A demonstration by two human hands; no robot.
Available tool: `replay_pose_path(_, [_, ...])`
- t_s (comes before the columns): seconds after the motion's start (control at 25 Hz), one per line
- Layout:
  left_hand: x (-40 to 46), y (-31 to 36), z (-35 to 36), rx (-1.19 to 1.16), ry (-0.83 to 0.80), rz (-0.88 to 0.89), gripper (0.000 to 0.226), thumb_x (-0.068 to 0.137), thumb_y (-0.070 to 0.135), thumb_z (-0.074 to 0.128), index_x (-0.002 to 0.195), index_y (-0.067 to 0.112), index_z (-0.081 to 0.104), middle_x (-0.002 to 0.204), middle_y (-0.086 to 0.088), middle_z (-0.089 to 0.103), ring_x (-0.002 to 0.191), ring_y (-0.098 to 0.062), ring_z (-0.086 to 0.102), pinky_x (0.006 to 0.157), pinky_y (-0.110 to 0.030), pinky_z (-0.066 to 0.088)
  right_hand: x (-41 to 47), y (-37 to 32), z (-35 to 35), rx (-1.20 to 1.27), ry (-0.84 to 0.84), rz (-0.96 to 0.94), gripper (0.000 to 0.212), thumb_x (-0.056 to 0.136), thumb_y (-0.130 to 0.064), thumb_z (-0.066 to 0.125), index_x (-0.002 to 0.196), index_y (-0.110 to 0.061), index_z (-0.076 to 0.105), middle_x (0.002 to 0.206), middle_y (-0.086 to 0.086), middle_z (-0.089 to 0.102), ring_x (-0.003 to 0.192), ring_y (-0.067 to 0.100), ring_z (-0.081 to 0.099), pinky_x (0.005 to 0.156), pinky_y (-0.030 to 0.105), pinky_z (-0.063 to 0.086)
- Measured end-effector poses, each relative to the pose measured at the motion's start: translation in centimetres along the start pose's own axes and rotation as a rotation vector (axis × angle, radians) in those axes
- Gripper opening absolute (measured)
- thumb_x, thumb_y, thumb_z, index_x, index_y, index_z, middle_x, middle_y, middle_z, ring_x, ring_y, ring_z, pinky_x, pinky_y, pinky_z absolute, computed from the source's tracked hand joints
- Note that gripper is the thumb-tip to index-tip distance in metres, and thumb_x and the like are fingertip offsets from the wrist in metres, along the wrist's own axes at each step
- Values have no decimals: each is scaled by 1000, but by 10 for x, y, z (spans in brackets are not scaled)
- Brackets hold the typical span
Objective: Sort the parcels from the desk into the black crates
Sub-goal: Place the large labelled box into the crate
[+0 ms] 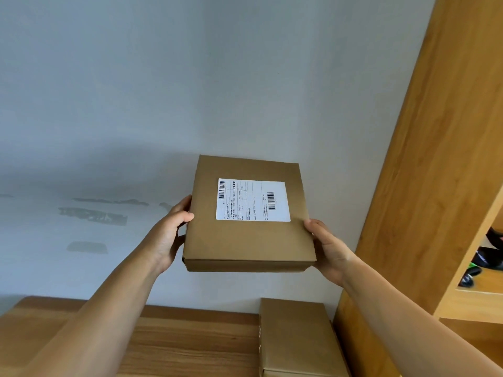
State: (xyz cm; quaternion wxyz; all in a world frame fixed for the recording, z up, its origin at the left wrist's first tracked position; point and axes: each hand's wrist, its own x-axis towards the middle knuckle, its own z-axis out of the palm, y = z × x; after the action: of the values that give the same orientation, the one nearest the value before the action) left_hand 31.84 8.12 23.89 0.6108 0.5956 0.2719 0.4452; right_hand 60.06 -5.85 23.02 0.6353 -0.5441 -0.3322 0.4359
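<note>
A second cardboard parcel lies nearest on the wooden desk, against the wooden shelf unit on the right. Above it, the left hand and right hand grip opposite edges of a flat brown parcel, thumbs on top, holding it in the air with its white shipping label facing up. Behind is a pale wall.

Open room left of my left hand; wall just ahead, wooden shelf unit close by my right hand, second parcel on worktop beneath.
</note>
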Motion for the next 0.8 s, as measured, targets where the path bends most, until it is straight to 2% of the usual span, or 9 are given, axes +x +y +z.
replay_pose_path(0.08, [1,0,-1,4,4,18,57,78,15,42,127,41,55,124,14,61,103,-5,54,77,-26,40,3,1,-2,-32,-18,-22,43,73,-37,72,110,-18,62,109,11,66,95,26,61,89,42,50])
replay_pose_path(0.16, [4,-1,0,10,2,45,58,83,8,37,129,40,53,125,13,62,97,-6,55,77,-25,39,6,1,-3,-58,-42,-31,48,71,-31,74,115,-18,60,110,9,69,96,24,66,87,41,53])
replay_pose_path(0.36, [7,1,0,20,-36,78,65,68,15,44,127,41,52,118,11,66,103,-9,61,81,-29,44,11,-4,-3,-121,-104,-3,69,63,-19,82,125,-23,51,107,3,73,101,24,69,84,44,56])
replay_pose_path(0.48, [12,1,0,66,-62,82,64,70,11,47,125,44,54,119,12,66,102,-9,64,79,-27,46,11,-6,0,-134,-81,0,75,61,-16,83,128,-22,50,105,4,73,98,24,70,79,42,58])
replay_pose_path(0.52, [14,-1,1,88,-11,86,62,76,10,51,129,43,51,126,12,62,104,-8,63,79,-25,46,11,-6,1,-125,-61,-9,74,63,-14,83,129,-20,50,105,5,73,97,24,70,77,41,58])
replay_pose_path(0.6, [17,-11,5,184,264,63,67,86,12,62,144,34,37,146,10,44,119,-11,53,89,-25,45,11,-4,6,-90,-13,-29,72,68,-10,82,131,-18,48,107,6,72,96,23,70,72,40,58])
replay_pose_path(0.68, [14,-24,11,294,487,-10,87,82,20,73,150,22,19,155,-3,26,137,-23,35,106,-37,37,12,0,12,-39,28,-51,72,71,-9,81,133,-17,46,108,7,71,96,23,69,71,39,58])
replay_pose_path(0.72, [11,-31,18,258,514,-48,95,80,21,76,151,18,13,156,-8,21,139,-28,31,109,-42,33,13,2,16,-12,45,-61,71,72,-9,81,133,-17,45,108,7,71,96,22,70,71,40,58])
replay_pose_path(0.8, [2,-43,34,82,466,-117,102,78,22,77,151,17,6,155,-9,21,137,-29,33,107,-45,33,12,8,25,42,61,-70,69,73,-10,80,132,-17,46,106,7,72,94,22,71,71,41,58])
